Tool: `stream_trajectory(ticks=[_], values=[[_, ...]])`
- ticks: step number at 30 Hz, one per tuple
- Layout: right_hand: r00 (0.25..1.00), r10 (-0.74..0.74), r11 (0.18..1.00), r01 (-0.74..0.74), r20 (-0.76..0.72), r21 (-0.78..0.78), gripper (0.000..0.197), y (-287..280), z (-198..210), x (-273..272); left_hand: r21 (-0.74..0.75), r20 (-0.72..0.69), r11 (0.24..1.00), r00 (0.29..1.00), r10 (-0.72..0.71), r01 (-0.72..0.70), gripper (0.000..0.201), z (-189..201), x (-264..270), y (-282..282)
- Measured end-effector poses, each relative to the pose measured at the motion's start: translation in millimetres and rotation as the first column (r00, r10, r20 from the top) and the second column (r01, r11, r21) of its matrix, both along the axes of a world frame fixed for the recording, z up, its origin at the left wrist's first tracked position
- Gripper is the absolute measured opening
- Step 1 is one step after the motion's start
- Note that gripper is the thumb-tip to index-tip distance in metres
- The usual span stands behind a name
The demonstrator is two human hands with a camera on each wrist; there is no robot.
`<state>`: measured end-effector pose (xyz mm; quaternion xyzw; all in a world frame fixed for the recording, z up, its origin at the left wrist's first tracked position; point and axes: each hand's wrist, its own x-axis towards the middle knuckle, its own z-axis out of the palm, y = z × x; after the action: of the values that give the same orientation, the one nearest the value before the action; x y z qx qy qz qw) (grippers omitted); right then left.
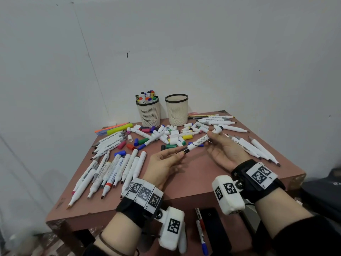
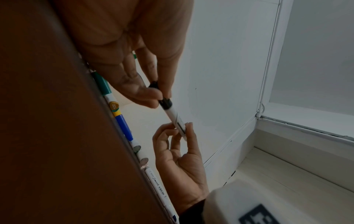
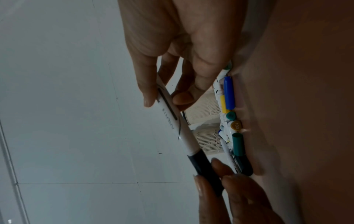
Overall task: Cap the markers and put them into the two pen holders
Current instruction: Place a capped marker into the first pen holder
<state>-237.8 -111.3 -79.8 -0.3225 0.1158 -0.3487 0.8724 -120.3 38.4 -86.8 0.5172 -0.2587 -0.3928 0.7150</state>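
A white marker (image 1: 196, 144) is held above the table (image 1: 199, 174), pinched at its black cap (image 1: 186, 150) by the left hand (image 1: 167, 159) and at the barrel by the right hand (image 1: 224, 150). If the cap is pressed crooked, it may not be seated and the tip may be bent; the holders (image 1: 176, 109) are far behind.

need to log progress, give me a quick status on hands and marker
Left hand pinches black cap; right hand pinches white marker. Cap on. Right holder looks empty. Path clear.
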Motion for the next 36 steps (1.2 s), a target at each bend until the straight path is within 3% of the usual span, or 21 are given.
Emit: stream_trajectory(ticks=[16, 21, 25, 31, 36], values=[[0.995, 0.068, 0.986, -0.057, 0.067, -0.156, 0.046, 1.4, -0.5, -0.1, -0.019, -0.024, 1.0, 1.0, -0.014, 0.014, 0.011, -3.5, 4.3, -1.2], [1.0, -0.025, 0.994, 0.026, 0.013, -0.107, 0.03, 6.2, 3.9, 1.8, -0.003, -0.048, 1.0, 0.999, -0.016, 0.016, 0.012, -0.7, 2.7, -1.3], [0.99, -0.14, 0.986, 0.138, -0.018, -0.097, 0.036, 9.5, 8.1, 2.6, 0.018, -0.101, 1.0, 0.995, -0.002, 0.004, 0.013, 3.9, 0.9, 1.3], [0.966, -0.251, 0.915, 0.217, -0.057, -0.339, 0.025, 26.5, 33.5, -7.1, 0.036, -0.114, 0.999, 0.993, 0.02, -0.016, 0.015, 10.9, -3.9, 9.7], [0.916, -0.388, 0.706, 0.224, -0.103, -0.672, 0.028, 37.7, 58.0, -24.5, 0.023, 0.03, 0.999, 0.999, 0.041, -0.042, 0.012, 29.5, -11.3, 22.4]])
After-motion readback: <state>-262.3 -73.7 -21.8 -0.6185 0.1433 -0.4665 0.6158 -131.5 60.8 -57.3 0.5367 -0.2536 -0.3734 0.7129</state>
